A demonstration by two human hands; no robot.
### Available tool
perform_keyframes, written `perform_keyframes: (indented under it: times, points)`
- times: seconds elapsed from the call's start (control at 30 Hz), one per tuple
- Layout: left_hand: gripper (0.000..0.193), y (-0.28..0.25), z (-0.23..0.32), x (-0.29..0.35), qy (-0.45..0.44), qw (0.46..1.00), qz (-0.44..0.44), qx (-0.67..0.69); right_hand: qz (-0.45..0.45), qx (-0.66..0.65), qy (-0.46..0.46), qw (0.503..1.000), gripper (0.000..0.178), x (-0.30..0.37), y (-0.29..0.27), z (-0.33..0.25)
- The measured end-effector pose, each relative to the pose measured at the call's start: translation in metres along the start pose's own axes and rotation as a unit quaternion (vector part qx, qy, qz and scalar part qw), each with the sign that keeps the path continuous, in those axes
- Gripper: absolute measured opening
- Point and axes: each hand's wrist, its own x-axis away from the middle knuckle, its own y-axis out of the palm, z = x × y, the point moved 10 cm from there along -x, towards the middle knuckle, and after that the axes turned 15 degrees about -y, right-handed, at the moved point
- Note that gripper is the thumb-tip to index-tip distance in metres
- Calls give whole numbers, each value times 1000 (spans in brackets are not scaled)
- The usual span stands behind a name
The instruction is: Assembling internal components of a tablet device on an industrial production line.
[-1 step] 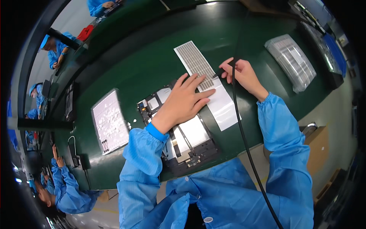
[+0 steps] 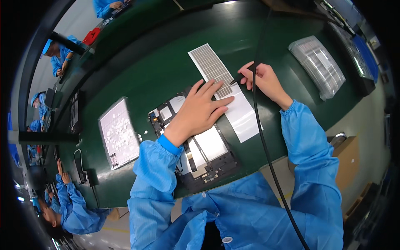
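Notably, a black cable (image 2: 266,151) crosses in front of the right hand (image 2: 268,82), which pinches a dark slim tool (image 2: 236,81) with its tip at the gridded sheet (image 2: 207,60). That sheet lies on the green table (image 2: 158,75) just beside an opened device (image 2: 213,143). The left hand (image 2: 196,109), fingers spread, hides part of both. Leftward sits a tray (image 2: 118,111) of white bits; well right, a clear-wrapped pack (image 2: 318,68).
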Motion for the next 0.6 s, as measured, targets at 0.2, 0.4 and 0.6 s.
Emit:
perform_keyframes:
  times: [0.2,0.4,0.6]
  points:
    - [34,4,3,-5,6,1000,3,4,-17,12,0,1000,24,0,0,0]
    - [34,2,1,-2,10,1000,17,11,-14,40,6,999,25,-2,1,0]
    - [34,7,-1,1,15,999,31,13,-4,44,7,999,23,-1,-2,5]
